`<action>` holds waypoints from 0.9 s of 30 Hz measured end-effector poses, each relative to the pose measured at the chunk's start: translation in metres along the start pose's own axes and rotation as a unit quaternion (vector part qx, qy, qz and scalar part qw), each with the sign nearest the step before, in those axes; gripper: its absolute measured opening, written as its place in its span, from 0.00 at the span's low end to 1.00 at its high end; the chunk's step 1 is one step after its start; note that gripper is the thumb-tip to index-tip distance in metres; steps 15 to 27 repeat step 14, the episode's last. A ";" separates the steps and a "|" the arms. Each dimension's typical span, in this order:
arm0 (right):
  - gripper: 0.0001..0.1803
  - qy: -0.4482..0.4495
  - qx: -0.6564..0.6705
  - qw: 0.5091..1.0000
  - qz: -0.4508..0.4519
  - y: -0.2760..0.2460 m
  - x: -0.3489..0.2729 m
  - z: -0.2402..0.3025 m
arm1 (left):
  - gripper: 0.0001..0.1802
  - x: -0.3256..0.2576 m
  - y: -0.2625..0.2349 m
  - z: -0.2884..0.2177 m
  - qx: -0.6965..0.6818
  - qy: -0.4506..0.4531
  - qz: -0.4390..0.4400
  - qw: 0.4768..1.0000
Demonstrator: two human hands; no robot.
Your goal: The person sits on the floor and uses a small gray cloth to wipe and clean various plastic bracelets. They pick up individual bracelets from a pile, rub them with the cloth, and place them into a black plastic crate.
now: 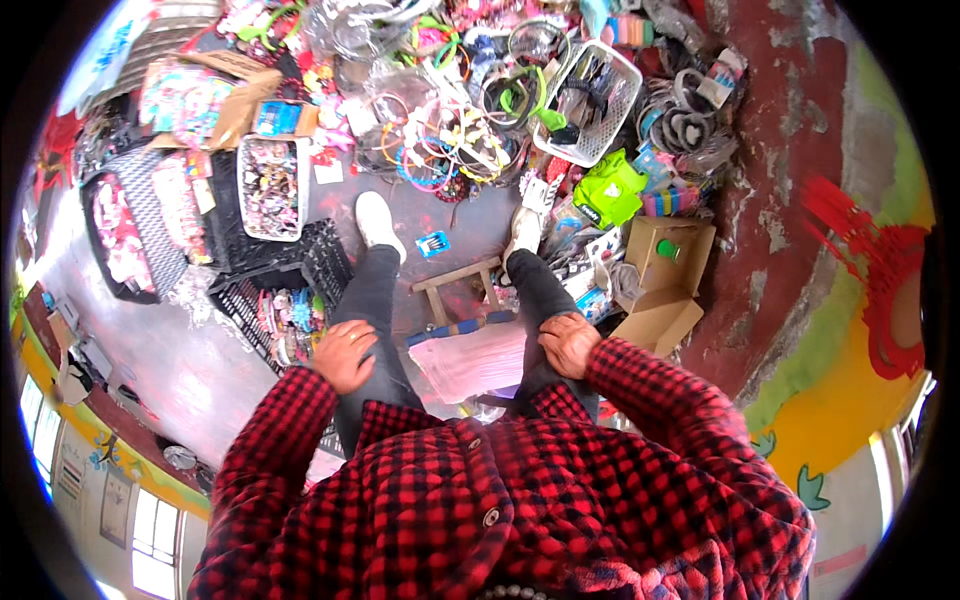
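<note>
My left hand [345,356] rests on my left thigh, its fingers laid over the dark trouser leg. On the other thigh lies my right hand [570,344], fingers bent down loosely over the cloth. Neither hand holds anything. Between my legs is a low wooden stool [432,300] with a pink striped cloth [468,360] beside its frame. Nearest my left hand stands a black plastic crate [335,262] with small colourful items inside. An open cardboard box [690,245] stands beyond my right hand. A small blue card [433,244] lies on the floor between my shoes.
Ahead spreads a heap of headbands [430,165] and plastic-wrapped goods. A white basket [615,135] sits in it, near a bright green bag [610,190]. To the left are a white bin [245,190] of small accessories and a cardboard box [232,115]. A painted wall [800,390] curves along the right.
</note>
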State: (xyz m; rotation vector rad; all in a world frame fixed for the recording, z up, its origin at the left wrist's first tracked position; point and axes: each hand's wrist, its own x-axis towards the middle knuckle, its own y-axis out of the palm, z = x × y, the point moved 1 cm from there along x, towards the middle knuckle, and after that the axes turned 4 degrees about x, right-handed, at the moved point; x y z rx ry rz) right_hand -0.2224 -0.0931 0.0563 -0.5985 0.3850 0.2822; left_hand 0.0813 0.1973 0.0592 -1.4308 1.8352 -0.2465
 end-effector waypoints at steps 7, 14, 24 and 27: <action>0.22 0.391 0.095 0.913 0.063 0.017 -0.044 0.045 | 0.29 -0.003 0.036 -0.059 0.126 -0.228 0.258 0.930; 0.17 0.215 0.026 0.969 0.120 0.026 -0.266 -0.016 | 0.22 -0.067 0.015 -0.040 -0.035 -0.162 0.228 0.960; 0.17 0.215 0.026 0.969 0.120 0.026 -0.266 -0.016 | 0.22 -0.067 0.015 -0.040 -0.035 -0.162 0.228 0.960; 0.17 0.215 0.026 0.969 0.120 0.026 -0.266 -0.016 | 0.22 -0.067 0.015 -0.040 -0.035 -0.162 0.228 0.960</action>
